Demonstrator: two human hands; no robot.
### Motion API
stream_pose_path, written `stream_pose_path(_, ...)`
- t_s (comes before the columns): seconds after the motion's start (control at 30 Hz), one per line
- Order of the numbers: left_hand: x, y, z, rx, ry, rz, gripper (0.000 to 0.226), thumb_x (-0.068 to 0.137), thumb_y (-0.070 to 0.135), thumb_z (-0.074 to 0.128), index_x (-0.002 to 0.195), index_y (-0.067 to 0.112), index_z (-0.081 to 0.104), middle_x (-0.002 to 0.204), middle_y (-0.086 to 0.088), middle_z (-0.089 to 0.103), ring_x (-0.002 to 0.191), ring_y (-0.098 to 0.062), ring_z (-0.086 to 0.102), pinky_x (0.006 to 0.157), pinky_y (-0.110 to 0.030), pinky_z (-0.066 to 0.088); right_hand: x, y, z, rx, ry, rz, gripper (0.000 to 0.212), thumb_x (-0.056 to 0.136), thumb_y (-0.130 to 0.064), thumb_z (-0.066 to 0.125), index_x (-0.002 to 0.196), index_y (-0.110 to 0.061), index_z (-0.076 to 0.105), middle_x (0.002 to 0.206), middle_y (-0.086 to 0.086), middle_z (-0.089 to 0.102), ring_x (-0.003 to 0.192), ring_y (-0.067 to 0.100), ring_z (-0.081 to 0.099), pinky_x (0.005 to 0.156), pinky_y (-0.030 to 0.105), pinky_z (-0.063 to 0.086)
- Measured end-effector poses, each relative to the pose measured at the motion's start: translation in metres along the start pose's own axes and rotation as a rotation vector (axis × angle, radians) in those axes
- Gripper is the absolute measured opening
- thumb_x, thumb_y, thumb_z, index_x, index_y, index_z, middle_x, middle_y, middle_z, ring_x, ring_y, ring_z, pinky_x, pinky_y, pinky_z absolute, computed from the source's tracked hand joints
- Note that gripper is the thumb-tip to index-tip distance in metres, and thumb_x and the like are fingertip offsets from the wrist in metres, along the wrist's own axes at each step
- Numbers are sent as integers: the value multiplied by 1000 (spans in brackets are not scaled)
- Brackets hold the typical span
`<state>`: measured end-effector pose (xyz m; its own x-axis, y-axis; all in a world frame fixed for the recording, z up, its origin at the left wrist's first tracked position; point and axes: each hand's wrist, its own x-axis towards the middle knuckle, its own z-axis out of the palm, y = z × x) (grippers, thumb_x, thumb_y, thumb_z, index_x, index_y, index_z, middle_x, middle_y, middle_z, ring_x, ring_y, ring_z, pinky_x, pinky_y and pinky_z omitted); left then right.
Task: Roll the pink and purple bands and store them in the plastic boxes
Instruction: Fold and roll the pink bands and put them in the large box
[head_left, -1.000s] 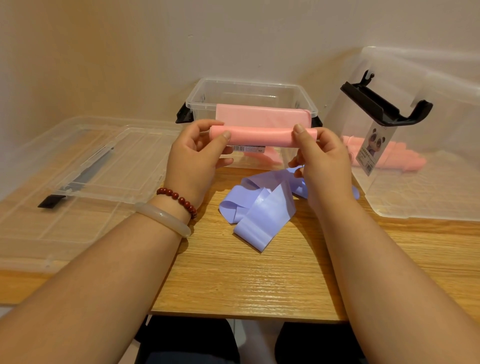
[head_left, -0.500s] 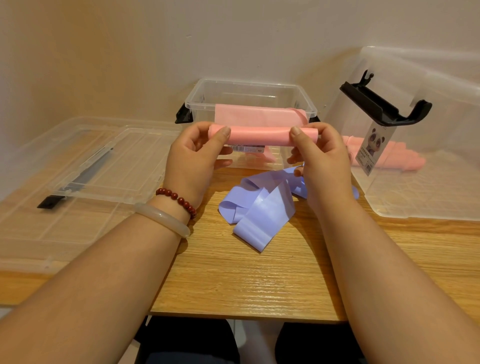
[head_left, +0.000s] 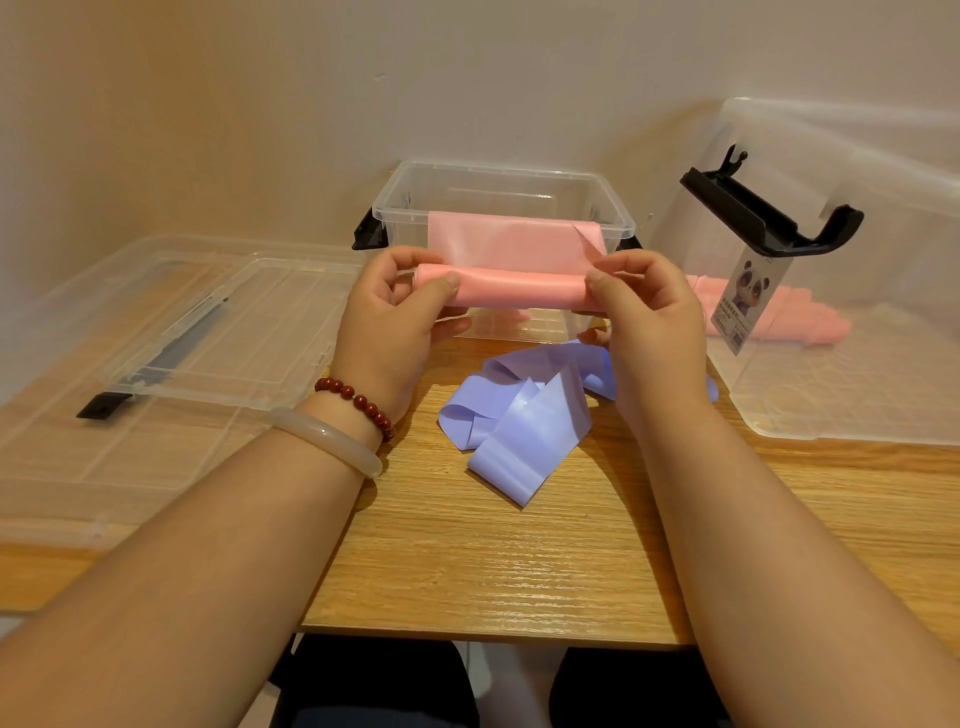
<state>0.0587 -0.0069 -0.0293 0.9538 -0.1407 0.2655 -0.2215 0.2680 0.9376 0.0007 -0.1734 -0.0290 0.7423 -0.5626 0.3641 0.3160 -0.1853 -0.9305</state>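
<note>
The wooden surface (head_left: 467, 571) carries a large clear box (head_left: 857, 395) at its right edge. Its label (head_left: 748, 301) shows a panda; the print is too small to read. Pink rolls (head_left: 800, 322) lie inside. A clear lid (head_left: 156, 364) lies at left. The loose purple band (head_left: 519, 426) lies crumpled at centre, well back from the near edge. The left grip (head_left: 384, 332) and right grip (head_left: 649, 332) each pinch one end of the part-rolled pink band (head_left: 519, 286); its tail drapes over the small box (head_left: 498, 174) rim.
</note>
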Motion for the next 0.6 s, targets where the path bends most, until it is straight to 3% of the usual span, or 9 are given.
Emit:
stream_pose_path(0.17,0,1,3,-117,-24,-88,30,92,-4,54,108,22,49,93,0,63,81,-12,65,67,-22,56,1,2,0,-33,12,-14,24,86,1,58,89,-23,57,94,0,59,82,13,58,63,25,53)
stream_pose_path(0.23,0,1,3,-110,-9,-95,32,91,-5,54,107,22,49,94,0,61,81,-11,65,67,-21,56,1,4,1,-87,44,-30,21,85,-4,62,95,-22,55,95,3,61,85,18,59,67,29,54)
stream_pose_path(0.37,1,0,3,-96,13,-92,34,90,-10,48,107,20,48,96,-1,58,81,-10,63,65,-21,55,6,-3,0,-277,125,-104,25,89,-31,69,107,-26,52,99,-6,63,86,3,59,65,11,48)
stream_pose_path(0.47,3,-2,2,-65,6,-92,36,89,-11,47,106,21,48,99,-1,60,83,-9,65,66,-22,55,13,-12,5,-351,112,-113,25,90,-30,69,107,-30,51,98,-9,61,86,1,58,67,17,49)
stream_pose_path(0.6,2,-2,1,-34,-8,-90,38,88,-11,47,102,24,47,96,2,63,81,-7,66,66,-21,55,25,-21,12,-488,65,-87,20,91,-22,67,103,-28,53,81,-16,55,74,1,54,58,15,44)
